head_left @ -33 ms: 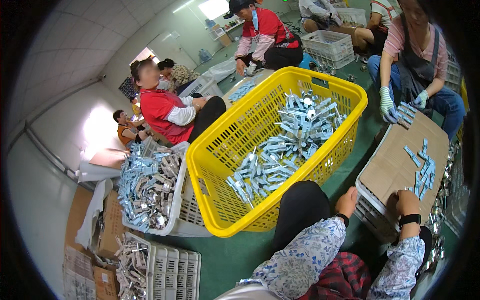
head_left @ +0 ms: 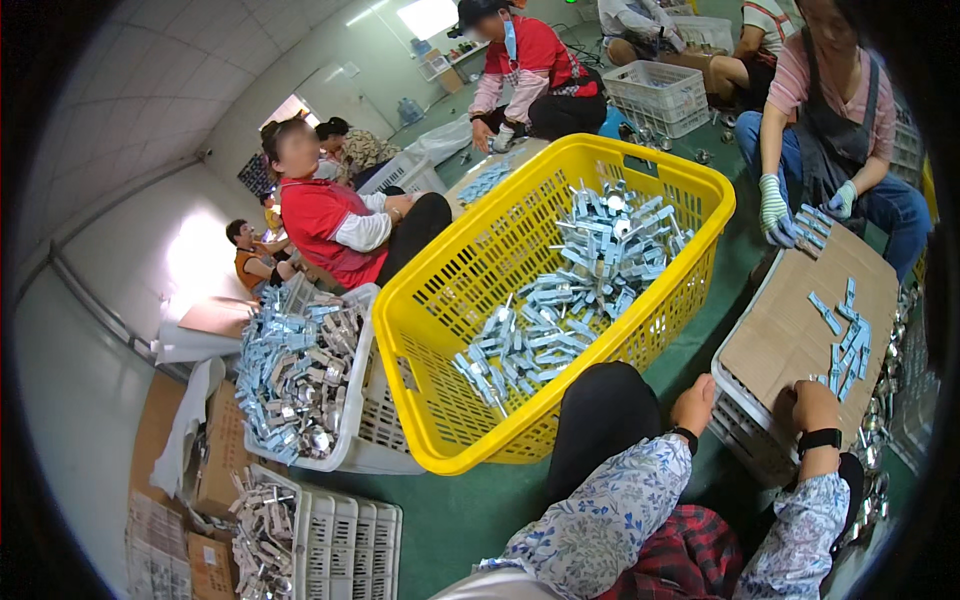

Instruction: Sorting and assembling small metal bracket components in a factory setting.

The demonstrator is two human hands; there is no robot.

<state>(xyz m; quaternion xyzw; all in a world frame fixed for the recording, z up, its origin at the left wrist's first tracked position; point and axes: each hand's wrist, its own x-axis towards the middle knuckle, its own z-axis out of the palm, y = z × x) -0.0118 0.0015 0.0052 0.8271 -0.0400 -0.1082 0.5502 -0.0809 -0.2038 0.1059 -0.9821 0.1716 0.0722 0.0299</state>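
My left hand point(head_left: 693, 403), with a dark band at the wrist, is closed beside the near left corner of a white crate point(head_left: 737, 425). A sheet of brown cardboard point(head_left: 790, 330) covers the top of that crate. Curled into a fist, my right hand point(head_left: 816, 408) rests at the cardboard's near edge. Anything inside either hand is hidden. Just beyond the right hand, several blue-and-silver metal clips point(head_left: 850, 345) lie scattered on the cardboard. Across from me, a co-worker's gloved hand point(head_left: 776, 212) touches more clips point(head_left: 813, 228) in a row at the far edge.
A large yellow basket point(head_left: 430, 455) holding a heap of clips point(head_left: 600, 270) stands left of my knee. White crates point(head_left: 350, 440) of metal parts sit farther left. Shiny metal parts point(head_left: 872, 450) lie along the cardboard's right side. Other people sit around the green floor.
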